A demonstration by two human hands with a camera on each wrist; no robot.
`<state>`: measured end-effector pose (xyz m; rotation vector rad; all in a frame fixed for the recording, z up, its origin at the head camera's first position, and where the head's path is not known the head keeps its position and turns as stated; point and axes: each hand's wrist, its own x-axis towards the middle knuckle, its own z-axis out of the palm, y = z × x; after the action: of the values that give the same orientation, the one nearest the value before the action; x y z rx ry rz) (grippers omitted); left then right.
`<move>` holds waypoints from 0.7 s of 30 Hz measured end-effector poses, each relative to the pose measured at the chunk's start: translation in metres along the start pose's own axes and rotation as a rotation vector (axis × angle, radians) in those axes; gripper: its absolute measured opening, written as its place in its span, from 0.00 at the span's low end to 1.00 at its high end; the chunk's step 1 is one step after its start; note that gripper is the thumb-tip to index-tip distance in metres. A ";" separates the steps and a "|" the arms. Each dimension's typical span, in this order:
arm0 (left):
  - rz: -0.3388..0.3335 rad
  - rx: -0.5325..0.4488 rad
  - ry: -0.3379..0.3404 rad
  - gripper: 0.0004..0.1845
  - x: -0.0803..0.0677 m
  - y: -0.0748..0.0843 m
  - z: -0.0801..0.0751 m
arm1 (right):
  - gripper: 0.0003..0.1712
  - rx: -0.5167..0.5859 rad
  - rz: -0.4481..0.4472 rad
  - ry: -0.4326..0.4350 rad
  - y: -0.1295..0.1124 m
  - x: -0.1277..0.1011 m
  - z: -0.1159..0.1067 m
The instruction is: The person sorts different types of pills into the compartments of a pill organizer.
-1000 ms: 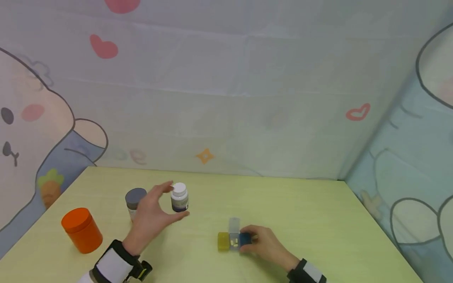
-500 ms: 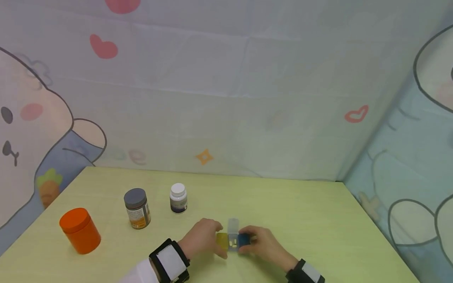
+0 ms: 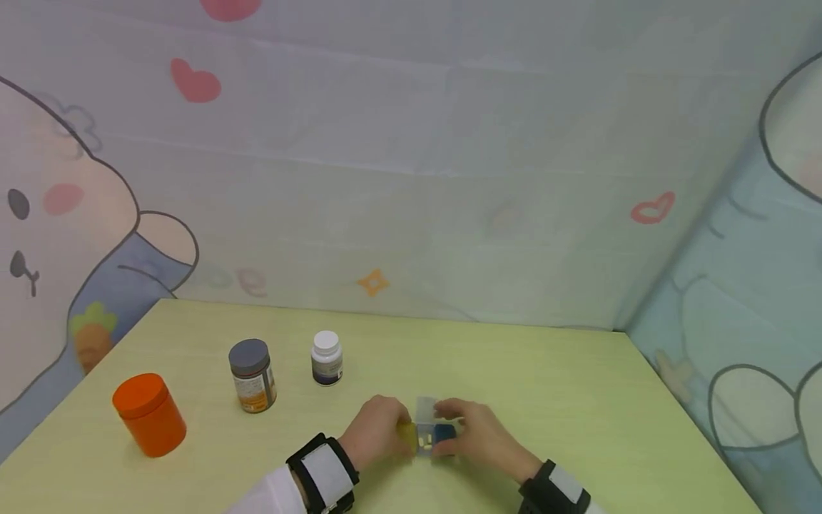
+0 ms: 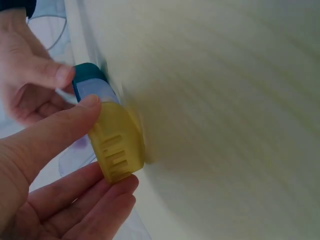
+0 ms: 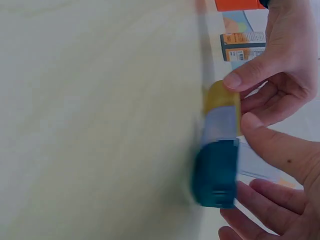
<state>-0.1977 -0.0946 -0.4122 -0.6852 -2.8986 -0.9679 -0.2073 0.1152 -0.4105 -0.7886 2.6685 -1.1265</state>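
Much of the pill organizer (image 3: pixel 427 434) is covered by the two hands in the head view; only a sliver of its yellow end, a clear middle cell with pale tablets inside and part of the blue end show between the fingers. It sits on the yellow-green table (image 3: pixel 578 414) at about 6 o'clock, near the front edge. Its clear lid (image 3: pixel 425 407) stands raised over the middle cell, half hidden by the right hand (image 3: pixel 478 434), whose fingertips meet it; how firmly they pinch it cannot be made out. That hand's lower fingers curl under the blue end, as the right wrist view shows. The left hand (image 3: pixel 379 434) pinches the yellow end, thumb on top and fingers curled beneath, plain in the left wrist view. Both wrist views are smeared by blur, and the tablets cannot be counted.

At 10 o'clock from the organizer stands a white-capped bottle (image 3: pixel 326 358) with a dark label, the writing too small to read. To its left at 9 o'clock is a grey-lidded jar (image 3: pixel 252 375) with a white and orange label, also unreadable; the right wrist view shows lines of print on it, but no word resolves. Farther left stands an orange canister (image 3: pixel 150 415) with no visible label. All three stand upright, apart from one another and from the hands
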 end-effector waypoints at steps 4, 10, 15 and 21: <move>-0.028 -0.013 -0.016 0.17 0.001 0.000 -0.001 | 0.27 -0.023 -0.037 0.031 -0.012 0.002 -0.010; -0.074 -0.048 -0.013 0.15 0.001 0.002 -0.004 | 0.11 -0.064 -0.081 -0.004 -0.024 0.006 -0.014; -0.073 -0.040 -0.015 0.14 0.001 0.004 -0.003 | 0.06 -0.116 -0.154 0.019 -0.018 0.008 -0.004; -0.064 -0.005 -0.019 0.16 0.001 0.005 -0.002 | 0.10 -0.093 -0.175 0.018 -0.009 0.008 0.010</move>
<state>-0.1973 -0.0921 -0.4076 -0.6091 -2.9530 -0.9809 -0.2074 0.1001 -0.4106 -1.0510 2.7281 -1.0558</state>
